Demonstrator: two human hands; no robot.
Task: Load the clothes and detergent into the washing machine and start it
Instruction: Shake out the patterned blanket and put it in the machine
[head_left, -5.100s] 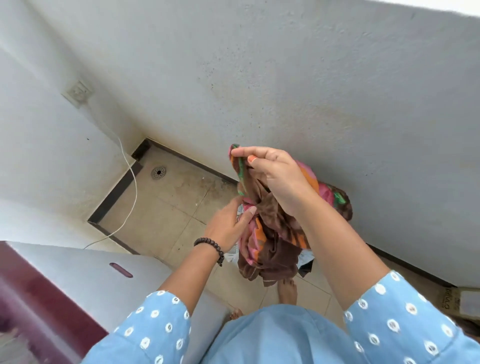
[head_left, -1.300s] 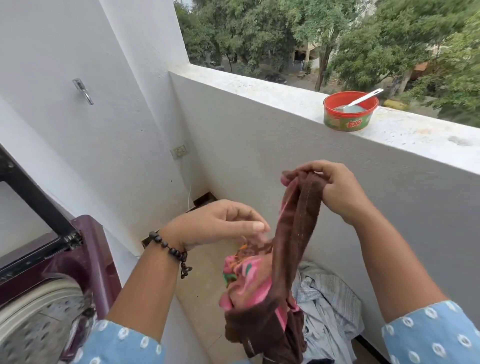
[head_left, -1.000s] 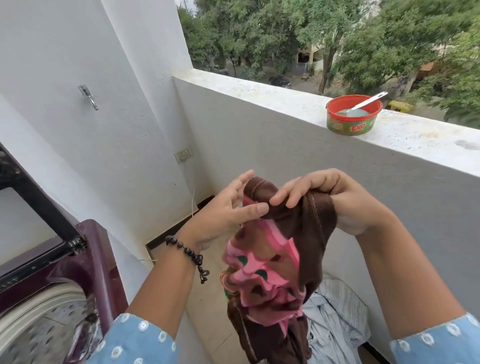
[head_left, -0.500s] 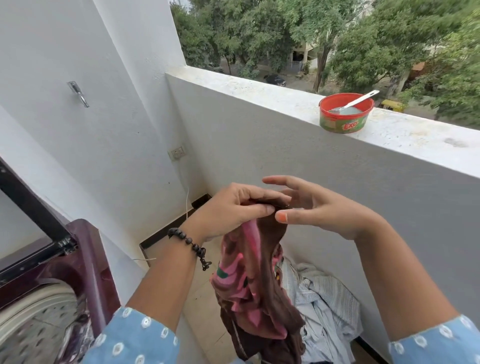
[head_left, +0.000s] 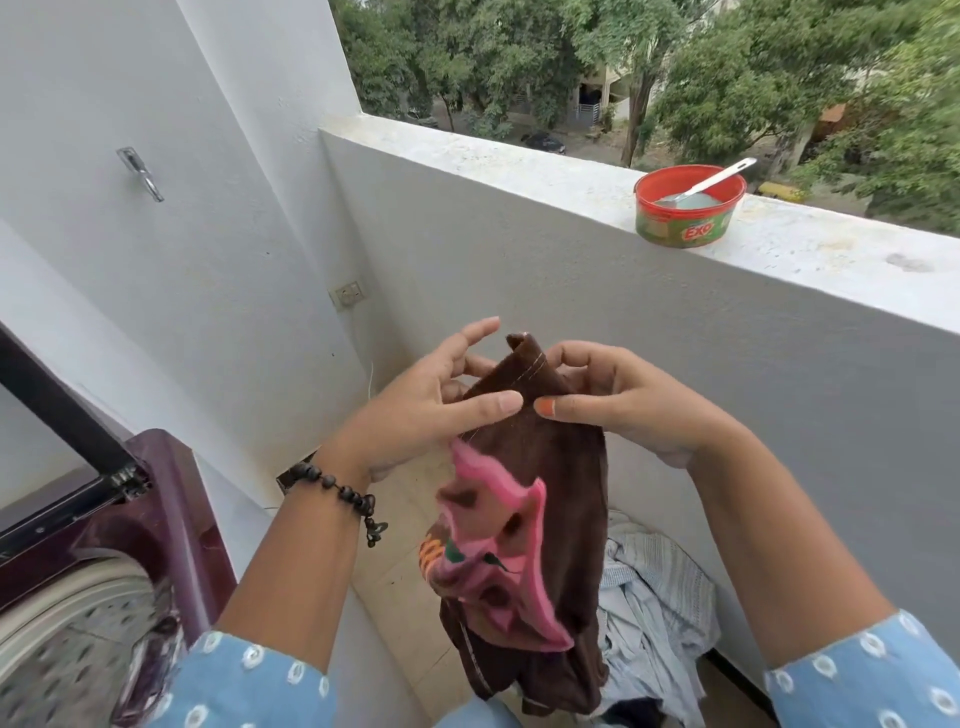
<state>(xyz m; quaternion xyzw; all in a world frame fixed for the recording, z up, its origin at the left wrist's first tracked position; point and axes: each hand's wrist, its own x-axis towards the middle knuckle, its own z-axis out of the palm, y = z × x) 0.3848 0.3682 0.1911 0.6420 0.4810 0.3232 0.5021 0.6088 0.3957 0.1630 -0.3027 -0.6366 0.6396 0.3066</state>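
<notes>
A brown garment (head_left: 530, 519) with a pink patterned part hangs in front of me at chest height. My left hand (head_left: 421, 410) and my right hand (head_left: 618, 400) both pinch its top hem, thumbs nearly touching. At the lower left stands the maroon top-loading washing machine (head_left: 171, 499), lid up, its perforated steel drum (head_left: 78, 639) showing. A red and green tub (head_left: 685, 208) holding pale powder and a white spoon sits on the parapet ledge, up and to the right of my hands.
A pile of pale striped clothes (head_left: 654, 608) lies on the tiled floor below the garment. The white parapet wall (head_left: 571, 291) runs across in front. A wall socket (head_left: 349, 296) and a metal hook (head_left: 140, 174) are on the left walls.
The view rose from the floor to the parapet. My hands worked along the brown garment, and both now grip its top hem with the fold standing up between them.
</notes>
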